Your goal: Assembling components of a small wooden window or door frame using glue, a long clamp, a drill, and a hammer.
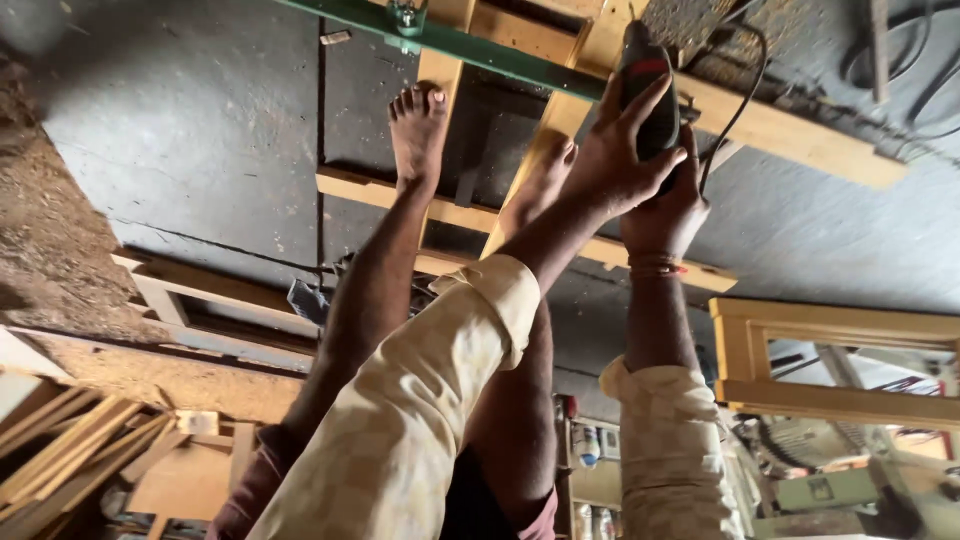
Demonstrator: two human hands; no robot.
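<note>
Both the left hand (620, 150) and right hand (665, 205) close around the corded power drill (648, 90), a rigid, fairly heavy tool best gripped by its body, pressed onto the wooden frame (560, 120) on the floor (200, 130).

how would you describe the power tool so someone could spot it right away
Start at the pale wooden frame lying on the grey floor, crossed by a green bar. Both hands, left and right, clasp the power tool there. It alone is black with a red band and a trailing black cord.
</note>
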